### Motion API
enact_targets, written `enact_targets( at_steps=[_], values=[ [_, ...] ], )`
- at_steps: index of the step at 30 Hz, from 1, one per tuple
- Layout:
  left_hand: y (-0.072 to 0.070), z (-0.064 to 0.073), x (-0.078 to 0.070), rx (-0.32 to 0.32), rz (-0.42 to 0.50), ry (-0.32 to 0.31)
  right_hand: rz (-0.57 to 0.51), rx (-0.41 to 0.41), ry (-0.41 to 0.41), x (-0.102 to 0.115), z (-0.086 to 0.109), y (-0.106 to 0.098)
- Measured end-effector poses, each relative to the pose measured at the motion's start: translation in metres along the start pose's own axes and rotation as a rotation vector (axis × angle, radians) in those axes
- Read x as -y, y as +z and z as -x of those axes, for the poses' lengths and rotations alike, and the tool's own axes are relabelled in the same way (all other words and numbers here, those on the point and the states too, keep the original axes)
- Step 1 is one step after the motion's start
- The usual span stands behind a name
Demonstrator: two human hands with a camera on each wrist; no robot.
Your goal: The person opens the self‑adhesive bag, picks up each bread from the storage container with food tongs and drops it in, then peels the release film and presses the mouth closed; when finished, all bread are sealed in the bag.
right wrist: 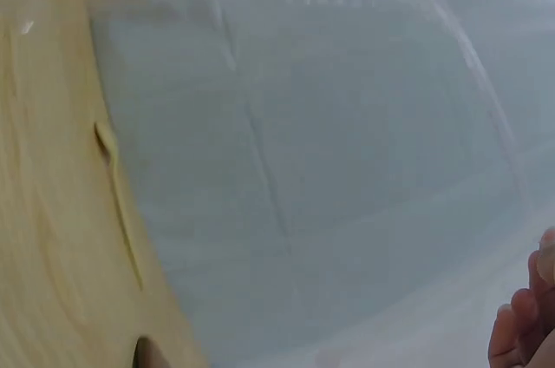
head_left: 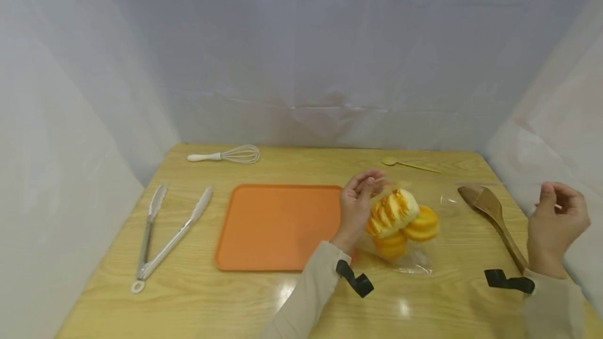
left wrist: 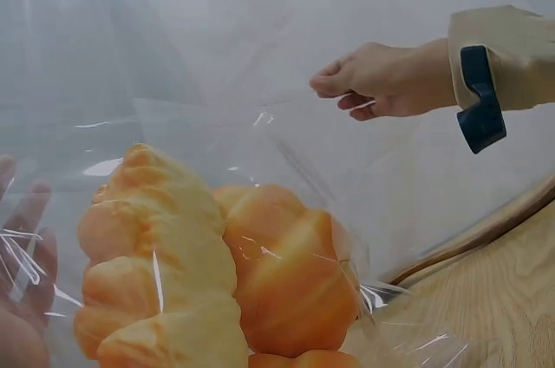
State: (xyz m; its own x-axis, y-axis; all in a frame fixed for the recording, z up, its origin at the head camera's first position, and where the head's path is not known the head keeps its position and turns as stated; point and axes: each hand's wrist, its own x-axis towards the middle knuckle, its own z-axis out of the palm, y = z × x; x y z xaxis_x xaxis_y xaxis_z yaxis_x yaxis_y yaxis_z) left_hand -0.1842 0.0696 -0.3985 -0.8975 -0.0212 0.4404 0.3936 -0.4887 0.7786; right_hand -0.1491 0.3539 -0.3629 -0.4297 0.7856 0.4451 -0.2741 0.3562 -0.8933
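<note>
A clear plastic bag (head_left: 416,263) holds several pieces of bread, drawn out sideways between my two hands. One is a pale, ridged loaf (head_left: 394,212) with browned folds; rounder golden buns (head_left: 422,224) lie against it, one of them the ribbed bun (left wrist: 290,268) in the left wrist view. My left hand (head_left: 359,203) grips the bag at its left side, close beside the loaf. Far to the right, thumb and fingers of my right hand (head_left: 558,218) pinch the bag's stretched film. In the right wrist view only fingertips of that hand (right wrist: 529,312) appear, at the edge.
Left of the bag lies an orange tray (head_left: 282,229), with open metal tongs (head_left: 169,245) beyond it. A whisk (head_left: 226,156) and a thin yellow spoon (head_left: 410,165) are along the back edge. A wooden spatula (head_left: 492,213) lies near my right hand.
</note>
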Motion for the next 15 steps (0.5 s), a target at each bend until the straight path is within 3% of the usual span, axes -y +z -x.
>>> enact_targets(
  at_steps=[5, 12, 15],
  values=[
    [-0.003, 0.0, 0.001, -0.045, 0.007, 0.006, -0.019, -0.053, 0.039, -0.02, -0.006, -0.01],
    [-0.008, 0.0, 0.003, -0.074, 0.013, 0.023, -0.181, -0.101, 0.293, -0.033, -0.015, -0.027],
    [-0.007, 0.0, 0.004, -0.078, 0.024, 0.026, -0.172, -0.119, 0.383, -0.036, -0.018, -0.035]
  ],
)
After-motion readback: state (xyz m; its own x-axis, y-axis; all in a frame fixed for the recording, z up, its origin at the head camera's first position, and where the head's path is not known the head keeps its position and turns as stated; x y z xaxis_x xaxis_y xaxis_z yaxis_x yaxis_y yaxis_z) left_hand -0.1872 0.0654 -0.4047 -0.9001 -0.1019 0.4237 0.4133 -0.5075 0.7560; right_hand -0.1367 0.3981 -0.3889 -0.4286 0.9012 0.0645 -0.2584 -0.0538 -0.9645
